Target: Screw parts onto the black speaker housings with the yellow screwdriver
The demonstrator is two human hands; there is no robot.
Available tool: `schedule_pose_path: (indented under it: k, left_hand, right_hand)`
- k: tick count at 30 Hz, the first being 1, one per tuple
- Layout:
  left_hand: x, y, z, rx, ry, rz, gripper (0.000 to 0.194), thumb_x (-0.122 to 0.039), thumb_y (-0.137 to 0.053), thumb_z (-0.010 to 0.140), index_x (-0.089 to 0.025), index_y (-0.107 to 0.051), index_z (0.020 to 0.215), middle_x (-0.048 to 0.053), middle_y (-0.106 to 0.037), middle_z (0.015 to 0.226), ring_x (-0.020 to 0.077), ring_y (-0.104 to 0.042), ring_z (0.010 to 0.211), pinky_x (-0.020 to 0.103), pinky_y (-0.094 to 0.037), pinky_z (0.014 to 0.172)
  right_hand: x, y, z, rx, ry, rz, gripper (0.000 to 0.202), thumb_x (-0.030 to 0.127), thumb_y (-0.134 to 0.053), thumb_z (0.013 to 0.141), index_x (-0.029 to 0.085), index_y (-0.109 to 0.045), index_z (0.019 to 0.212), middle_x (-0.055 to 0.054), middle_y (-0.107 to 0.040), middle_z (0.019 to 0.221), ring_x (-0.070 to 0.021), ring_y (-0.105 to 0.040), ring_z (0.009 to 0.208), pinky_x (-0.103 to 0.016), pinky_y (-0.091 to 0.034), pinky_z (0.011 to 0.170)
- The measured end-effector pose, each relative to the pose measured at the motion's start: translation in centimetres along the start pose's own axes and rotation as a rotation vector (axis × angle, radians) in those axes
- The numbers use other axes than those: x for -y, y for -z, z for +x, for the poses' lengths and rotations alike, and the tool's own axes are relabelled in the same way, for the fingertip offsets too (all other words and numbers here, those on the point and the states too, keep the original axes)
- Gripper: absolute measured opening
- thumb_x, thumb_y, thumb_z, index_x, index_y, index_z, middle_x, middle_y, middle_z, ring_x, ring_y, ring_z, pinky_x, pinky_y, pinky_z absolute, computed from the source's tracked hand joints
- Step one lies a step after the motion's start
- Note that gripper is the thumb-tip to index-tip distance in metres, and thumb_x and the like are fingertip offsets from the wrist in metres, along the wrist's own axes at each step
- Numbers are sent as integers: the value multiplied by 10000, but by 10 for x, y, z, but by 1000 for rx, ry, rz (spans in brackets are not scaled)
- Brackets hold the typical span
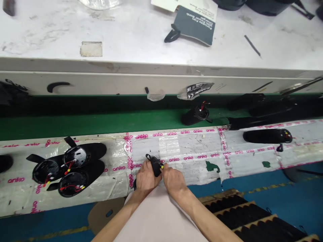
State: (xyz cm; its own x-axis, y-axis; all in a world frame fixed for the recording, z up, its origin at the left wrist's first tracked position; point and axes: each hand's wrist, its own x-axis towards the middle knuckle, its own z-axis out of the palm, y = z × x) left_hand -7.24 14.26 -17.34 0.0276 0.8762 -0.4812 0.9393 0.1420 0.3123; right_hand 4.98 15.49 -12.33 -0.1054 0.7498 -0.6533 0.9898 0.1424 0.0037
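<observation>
Close to my body, my left hand (146, 178) is wrapped round a black fan housing (155, 164) with a strap loop at its top. My right hand (173, 178) pinches at the housing's side, by a small yellow connector (162, 166); what exactly lies between those fingertips is too small to make out. To the left, several black cylindrical housings (87, 153) lie grouped on the taped bench strip, with red wires and straps showing at their open ends. Another black housing (267, 135) rests on its side at the right.
Beyond the taped strip (196, 171) runs a green belt (75, 121) carrying a black housing (195, 115) with red wires. A white shelf (126, 40) above it holds a grey card (194, 25). Boxes of black cylinders (252, 215) stand low at the right, and a round stool (101, 215) at the left.
</observation>
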Motion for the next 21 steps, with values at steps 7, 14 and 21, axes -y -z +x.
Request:
schedule_pose_path:
  k: [7, 14, 21]
  left_hand:
    - [3, 4, 2, 25, 11, -2, 512, -529, -610, 868, -136, -539, 1188, 105, -622, 1095, 232, -645, 923, 373, -520, 771]
    - [3, 6, 2, 25, -3, 7, 527, -527, -611, 858, -124, -526, 1187, 119, -621, 1091, 251, -666, 922, 361, -515, 744]
    - [3, 5, 3, 20, -20, 15, 531, -532, -581, 861, -113, -520, 1182, 132, -625, 1075, 289, -682, 952, 359, -515, 724]
  right_hand:
    - [3, -7, -4, -16, -11, 15, 298, 156, -336, 1031, 118, -587, 1188, -152, -717, 883, -235, -749, 782, -286, -551, 626]
    - [3, -8, -5, -29, -38, 16, 265, 155, -355, 1032, 135, -591, 1150, -135, -716, 873, -232, -752, 767, -275, -538, 603]
    - [2, -19, -5, -48, -24, 7, 273, 144, -359, 1028, 115, -585, 1179, -134, -713, 864, -238, -749, 749, -292, -545, 598]
